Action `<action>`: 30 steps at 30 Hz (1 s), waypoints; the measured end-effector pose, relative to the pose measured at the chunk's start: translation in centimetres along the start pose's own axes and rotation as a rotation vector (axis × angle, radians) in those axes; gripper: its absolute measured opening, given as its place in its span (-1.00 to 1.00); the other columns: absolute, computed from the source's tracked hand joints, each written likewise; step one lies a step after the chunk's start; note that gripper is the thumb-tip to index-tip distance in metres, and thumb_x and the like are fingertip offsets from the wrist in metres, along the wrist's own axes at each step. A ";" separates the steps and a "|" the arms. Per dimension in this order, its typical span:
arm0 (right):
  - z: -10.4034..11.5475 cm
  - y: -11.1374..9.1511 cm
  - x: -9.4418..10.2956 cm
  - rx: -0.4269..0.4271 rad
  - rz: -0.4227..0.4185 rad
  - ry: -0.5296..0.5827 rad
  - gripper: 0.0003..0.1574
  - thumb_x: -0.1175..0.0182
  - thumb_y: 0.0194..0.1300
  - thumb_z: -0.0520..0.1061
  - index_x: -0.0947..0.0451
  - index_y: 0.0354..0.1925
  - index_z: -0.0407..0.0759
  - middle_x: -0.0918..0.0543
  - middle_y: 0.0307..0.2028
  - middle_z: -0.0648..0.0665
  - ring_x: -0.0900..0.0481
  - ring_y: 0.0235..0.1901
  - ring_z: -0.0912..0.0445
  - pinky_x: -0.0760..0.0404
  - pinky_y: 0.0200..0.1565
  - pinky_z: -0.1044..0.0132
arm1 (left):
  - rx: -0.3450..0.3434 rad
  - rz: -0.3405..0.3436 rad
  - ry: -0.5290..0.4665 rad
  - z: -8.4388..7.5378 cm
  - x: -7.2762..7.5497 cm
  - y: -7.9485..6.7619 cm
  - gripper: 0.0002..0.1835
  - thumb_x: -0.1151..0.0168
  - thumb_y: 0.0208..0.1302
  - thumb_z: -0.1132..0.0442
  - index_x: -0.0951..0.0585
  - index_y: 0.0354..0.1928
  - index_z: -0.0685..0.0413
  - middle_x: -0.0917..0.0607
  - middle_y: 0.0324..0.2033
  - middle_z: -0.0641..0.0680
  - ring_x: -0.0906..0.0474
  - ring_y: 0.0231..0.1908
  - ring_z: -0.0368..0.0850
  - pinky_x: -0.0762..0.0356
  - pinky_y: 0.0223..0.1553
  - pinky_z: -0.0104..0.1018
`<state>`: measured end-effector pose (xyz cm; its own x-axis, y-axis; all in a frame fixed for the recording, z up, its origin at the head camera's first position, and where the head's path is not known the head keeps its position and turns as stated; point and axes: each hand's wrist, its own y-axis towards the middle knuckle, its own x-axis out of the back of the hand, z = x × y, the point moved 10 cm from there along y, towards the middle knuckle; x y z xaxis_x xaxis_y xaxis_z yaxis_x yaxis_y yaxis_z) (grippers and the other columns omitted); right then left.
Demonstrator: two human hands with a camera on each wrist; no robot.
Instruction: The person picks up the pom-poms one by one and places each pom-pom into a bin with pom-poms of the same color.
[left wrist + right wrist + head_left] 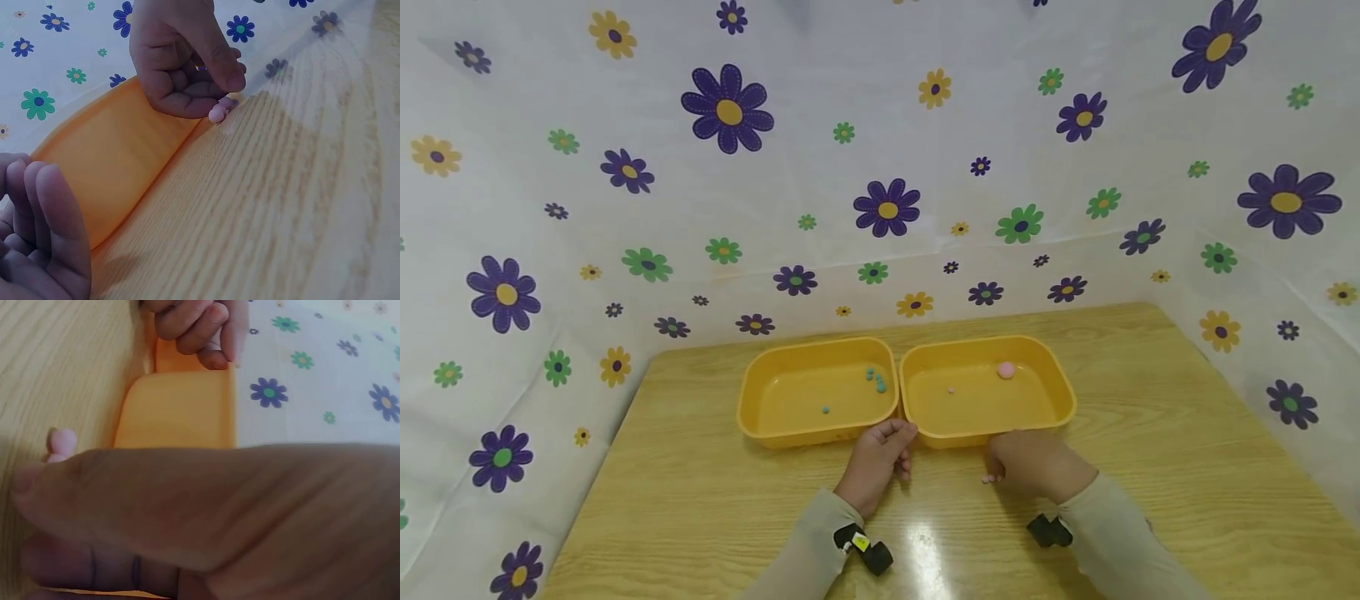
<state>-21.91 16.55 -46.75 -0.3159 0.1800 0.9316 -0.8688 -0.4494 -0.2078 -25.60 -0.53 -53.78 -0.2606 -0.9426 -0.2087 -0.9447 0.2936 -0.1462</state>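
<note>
My right hand [1037, 462] is low over the table in front of the right yellow tray [992, 437]. Its thumb and curled index finger pinch small pink balls [217, 113] close to the wood, with one ball [63, 442] showing past the thumb. My left hand [876, 462] is at the near left corner of that tray, fingers bent, thumb and index tips together by the rim. Whether it grips the rim or anything small is hidden. Inside the right tray are a larger pink ball [1006, 370] and a tiny pink one [951, 390].
To the left, a second yellow tray [805, 437] stands beside the first and contains several small blue-green balls [881, 387]. Both trays sit on a wooden table [700, 517]. White flowered cloth [820, 150] hangs behind the table and along both sides.
</note>
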 end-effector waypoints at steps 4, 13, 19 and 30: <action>-0.2 0.3 -0.4 -0.001 0.001 0.006 -0.57 -0.48 0.25 -0.12 -0.45 -0.61 0.04 -0.41 -0.60 0.14 -0.32 -0.55 0.22 -0.37 -0.41 0.31 | 0.002 0.001 -0.006 0.0 0.0 0.0 -0.65 -0.27 0.50 0.14 -0.57 -0.11 0.39 -0.52 -0.56 -0.03 -0.50 -0.58 -0.25 -0.57 -0.55 -0.42; -0.4 0.6 -0.3 -0.038 0.047 -0.003 -0.64 -0.46 0.29 -0.02 -0.53 -0.56 0.01 -0.49 -0.53 0.11 -0.39 -0.50 0.17 -0.50 -0.33 0.21 | 0.004 -0.003 0.002 -0.2 0.1 0.1 -0.66 -0.27 0.50 0.13 -0.56 -0.12 0.37 -0.52 -0.56 -0.04 -0.48 -0.57 -0.25 -0.56 -0.54 -0.42; -0.6 0.5 -0.5 -0.049 0.044 0.003 -0.61 -0.47 0.27 -0.05 -0.49 -0.57 0.02 -0.46 -0.56 0.11 -0.36 -0.52 0.18 -0.43 -0.38 0.26 | 0.001 0.002 0.006 -0.1 0.1 -0.1 -0.65 -0.28 0.49 0.13 -0.57 -0.12 0.39 -0.52 -0.56 -0.03 -0.48 -0.58 -0.25 -0.57 -0.54 -0.41; -0.5 0.2 -0.3 -0.030 0.021 0.022 -0.59 -0.48 0.25 -0.04 -0.45 -0.58 0.04 -0.42 -0.58 0.12 -0.34 -0.54 0.20 -0.37 -0.42 0.31 | 0.003 -0.008 0.009 0.2 0.1 0.0 -0.65 -0.26 0.51 0.11 -0.57 -0.12 0.37 -0.52 -0.56 -0.03 -0.49 -0.58 -0.24 -0.57 -0.53 -0.41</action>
<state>-22.14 16.83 -47.25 -0.3421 0.1903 0.9202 -0.8728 -0.4271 -0.2362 -25.56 -0.59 -53.99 -0.2548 -0.9463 -0.1990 -0.9461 0.2865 -0.1509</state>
